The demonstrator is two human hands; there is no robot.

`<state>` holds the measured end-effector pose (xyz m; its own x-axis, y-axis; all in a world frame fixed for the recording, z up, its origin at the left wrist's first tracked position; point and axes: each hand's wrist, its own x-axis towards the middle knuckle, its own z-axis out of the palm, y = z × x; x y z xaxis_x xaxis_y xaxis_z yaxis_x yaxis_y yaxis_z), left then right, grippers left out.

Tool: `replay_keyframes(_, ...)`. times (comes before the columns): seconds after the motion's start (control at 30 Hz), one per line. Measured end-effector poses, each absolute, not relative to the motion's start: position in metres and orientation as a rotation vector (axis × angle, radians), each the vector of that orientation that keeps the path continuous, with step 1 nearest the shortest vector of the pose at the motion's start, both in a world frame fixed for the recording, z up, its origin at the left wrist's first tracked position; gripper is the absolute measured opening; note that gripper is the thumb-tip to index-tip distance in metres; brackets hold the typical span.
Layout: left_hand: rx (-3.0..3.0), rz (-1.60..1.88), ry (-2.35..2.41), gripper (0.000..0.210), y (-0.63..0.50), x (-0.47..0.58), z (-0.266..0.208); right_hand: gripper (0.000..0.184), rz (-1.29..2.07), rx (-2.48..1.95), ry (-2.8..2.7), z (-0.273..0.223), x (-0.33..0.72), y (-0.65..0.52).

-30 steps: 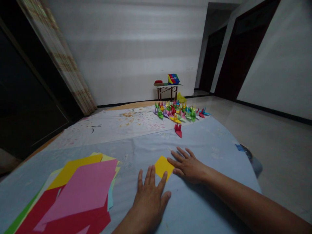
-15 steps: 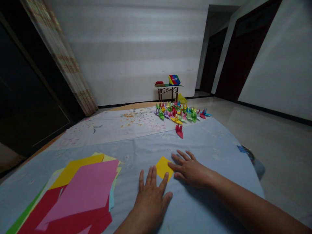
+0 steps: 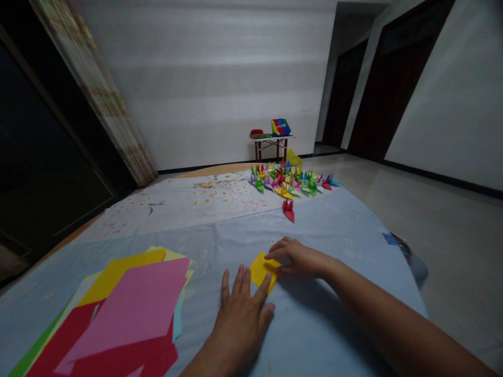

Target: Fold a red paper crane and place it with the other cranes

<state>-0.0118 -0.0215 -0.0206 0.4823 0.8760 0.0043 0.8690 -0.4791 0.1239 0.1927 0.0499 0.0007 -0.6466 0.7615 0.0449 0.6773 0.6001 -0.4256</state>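
A small folded piece of yellow paper [image 3: 258, 269] lies on the light blue cloth. My left hand [image 3: 242, 314] rests flat with its fingers apart, the index fingertip pressing the paper's lower part. From the right, my right hand [image 3: 301, 257] has its fingers curled in and pinches the paper's right side, where a flap appears raised. Its thumb and fingertips are partly hidden. Beyond the hands stands one red paper crane [image 3: 288, 210].
A stack of coloured paper [image 3: 137, 298] lies at left, with a pink sheet on top. Several colourful paper cranes [image 3: 281, 180] crowd the table's far right. Behind them, a small stand [image 3: 271, 139] against the wall bears a multicoloured box [image 3: 281, 127].
My right hand has gone from flat, spread fingers to a curled pinch, shifting slightly up and left, and the paper's right side has lifted. My left hand stays nearly still.
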Motion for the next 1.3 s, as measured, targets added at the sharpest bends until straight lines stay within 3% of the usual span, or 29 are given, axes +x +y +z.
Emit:
replay_keyframes(0.23,2.639,0.320,1.630,0.041,-0.008,-0.017,-0.035,0.054,0.785,-1.016,-2.551,-0.024,0.206,0.058)
replay_keyframes(0.67,2.634,0.457,1.604,0.035,-0.003,-0.017,-0.043,0.032,0.761,-1.004,-2.503,-0.022,0.209,0.056)
replay_keyframes(1.3,2.664,0.414,1.689,0.034,-0.005,-0.011,-0.044,0.037,0.785,-1.031,-2.479,-0.023,0.205,0.053)
